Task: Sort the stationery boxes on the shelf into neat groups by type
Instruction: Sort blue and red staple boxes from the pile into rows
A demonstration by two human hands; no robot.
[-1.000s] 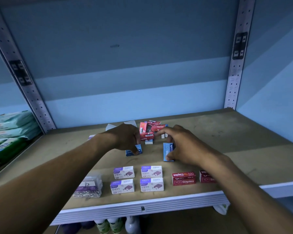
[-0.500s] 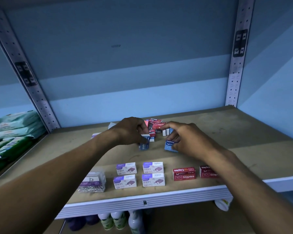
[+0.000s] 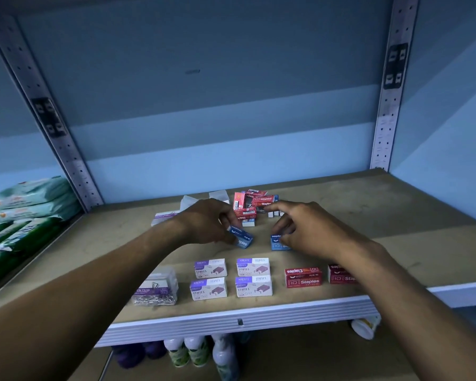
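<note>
My left hand (image 3: 206, 222) grips a small blue staples box (image 3: 241, 237), tilted just above the shelf (image 3: 396, 243). My right hand (image 3: 300, 229) pinches a second blue staples box (image 3: 278, 242) that stands on the shelf. Behind both hands lies a jumbled pile of red staples boxes (image 3: 249, 204). Near the front edge sit several white-and-purple staples boxes (image 3: 231, 279) in a square block. To their right are two red staples boxes (image 3: 302, 276), one partly hidden under my right forearm. A clear box of paper clips (image 3: 155, 290) stands at the front left.
Clear plastic boxes (image 3: 217, 195) and a white-purple box (image 3: 162, 217) lie behind my left hand. Green wipe packs (image 3: 25, 210) are stacked on the neighbouring shelf at left. Bottles (image 3: 193, 350) stand on the lower shelf. Metal uprights (image 3: 390, 105) flank the bay.
Both hands have drawn back from the pile toward the front, each with a blue box. The left box now hangs tilted, and the right box has come down onto the shelf.
</note>
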